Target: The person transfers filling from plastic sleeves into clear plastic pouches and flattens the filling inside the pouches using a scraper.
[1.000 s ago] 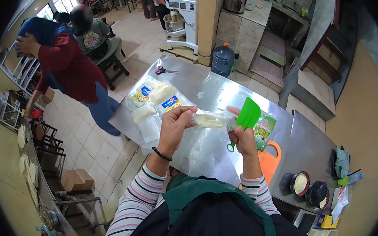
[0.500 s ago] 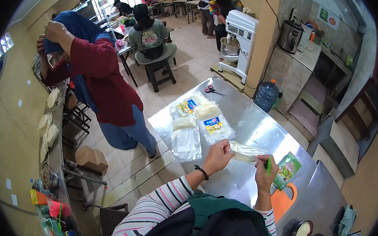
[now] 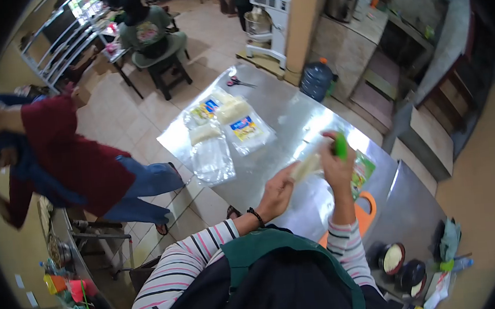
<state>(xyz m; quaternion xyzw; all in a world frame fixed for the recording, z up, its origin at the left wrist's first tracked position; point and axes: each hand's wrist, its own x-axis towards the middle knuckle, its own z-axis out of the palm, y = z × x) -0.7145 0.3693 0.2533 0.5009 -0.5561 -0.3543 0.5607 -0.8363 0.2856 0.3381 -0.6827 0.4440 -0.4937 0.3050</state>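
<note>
My left hand [image 3: 278,194], with a dark bead bracelet at its wrist, is closed on one end of a pale, soft-looking plastic packet [image 3: 304,168] above the metal table [image 3: 283,122]. At the packet's other end is my right hand [image 3: 337,169], blurred by motion and closed around a bright green object [image 3: 340,145]. Whether that object has a blade or tip cannot be made out. A green printed pouch [image 3: 363,172] lies just beyond my right wrist. Left of my hands rest several clear bags, among them a labelled bag [image 3: 245,129] and a plain bag [image 3: 213,160].
Scissors [image 3: 241,83] lie near the far table corner. An orange board [image 3: 369,204] and a bowl of white contents [image 3: 393,258] are at right. A person in a red top [image 3: 76,159] stands left. A mixer [image 3: 269,28] and water jug [image 3: 316,80] stand beyond the table.
The view has tilted down and turned right. My right hand has risen with the green object, and the packet looks bunched and tilted. The person in red has bent over.
</note>
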